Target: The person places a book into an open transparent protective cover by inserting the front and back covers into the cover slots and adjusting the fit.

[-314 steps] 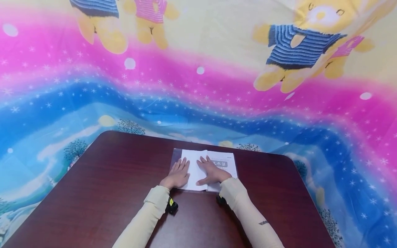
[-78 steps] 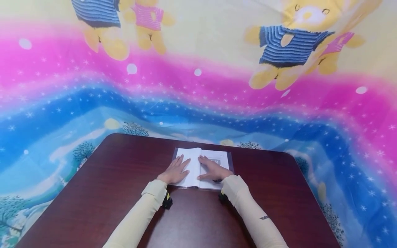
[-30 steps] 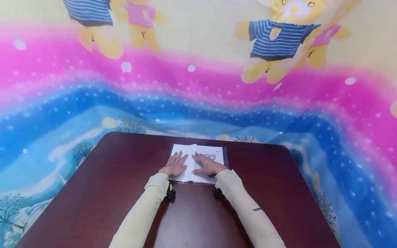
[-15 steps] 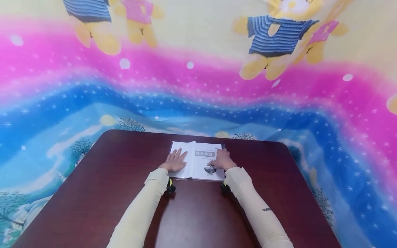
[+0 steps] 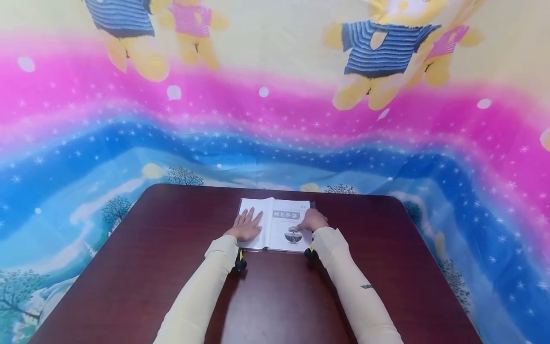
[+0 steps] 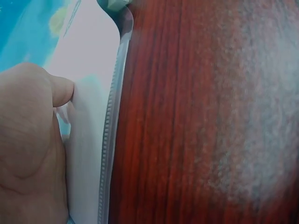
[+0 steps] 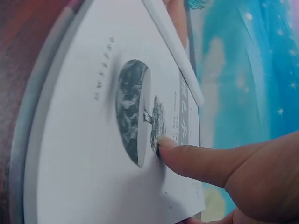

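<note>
Lying open on the wood-grain table (image 5: pixel 275 296), the printed book (image 5: pixel 270 229) sat beneath both hands. The left hand (image 5: pixel 246 227) was flat, fingers spread, gripping nothing; the right hand (image 5: pixel 314 221) set its thumb on the illustrated page (image 7: pixel 84 154), any edge grip indeterminate. Thumb drag could have creased the paper.

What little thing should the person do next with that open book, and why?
Perhaps gently lift the outer edge of the printed page with the right hand. That hand is at that edge, thumb on the page, while the left hand lies spread on the blank page opposite. I can't tell whether the edge is already pinched.
</note>
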The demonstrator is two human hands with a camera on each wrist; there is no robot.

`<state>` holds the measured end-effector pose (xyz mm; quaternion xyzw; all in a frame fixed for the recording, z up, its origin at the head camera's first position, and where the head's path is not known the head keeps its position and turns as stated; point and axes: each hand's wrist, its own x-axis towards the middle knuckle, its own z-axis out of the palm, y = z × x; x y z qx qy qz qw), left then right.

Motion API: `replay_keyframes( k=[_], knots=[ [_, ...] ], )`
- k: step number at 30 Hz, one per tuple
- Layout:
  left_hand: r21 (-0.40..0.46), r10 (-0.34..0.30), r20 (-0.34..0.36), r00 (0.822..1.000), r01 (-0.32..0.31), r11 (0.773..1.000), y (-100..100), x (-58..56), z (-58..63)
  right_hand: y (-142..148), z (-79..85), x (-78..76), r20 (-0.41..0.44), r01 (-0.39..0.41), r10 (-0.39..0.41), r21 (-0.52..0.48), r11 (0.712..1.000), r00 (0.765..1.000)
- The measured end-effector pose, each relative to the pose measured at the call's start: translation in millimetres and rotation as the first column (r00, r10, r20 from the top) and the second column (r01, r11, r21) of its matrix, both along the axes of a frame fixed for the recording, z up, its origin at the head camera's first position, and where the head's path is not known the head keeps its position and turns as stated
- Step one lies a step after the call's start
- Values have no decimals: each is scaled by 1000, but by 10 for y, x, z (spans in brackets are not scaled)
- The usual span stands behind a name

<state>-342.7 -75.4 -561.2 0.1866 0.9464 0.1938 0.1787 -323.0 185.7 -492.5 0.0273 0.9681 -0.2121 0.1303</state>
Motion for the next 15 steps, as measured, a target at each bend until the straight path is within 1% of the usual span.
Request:
replay_keyframes(
  k=[1,5,8,10,13,15],
  knots=[
    [11,3,5,1000,-3,1000,11,16,18,6,1,-4,7,2,-2,5,1000,1000],
    [12,11,6,1000,-11,1000,33,51,54,23,-8,-19,22,9,-9,15,1000,1000],
    [-3,11,-7,1000,-11,1000,31,46,45,20,-17,-19,18,13,-13,33,999,1000],
    [4,10,-12,1000,-10,1000,25,30,30,13,-19,-15,10,24,-24,40,999,1000],
    [18,7,-6,1000,-7,1000,9,3,4,-3,-23,-4,-1,47,-47,7,999,999],
    [20,8,-3,1000,-8,1000,-6,-16,-11,-10,-30,3,-3,65,-65,-43,997,998]
  ],
)
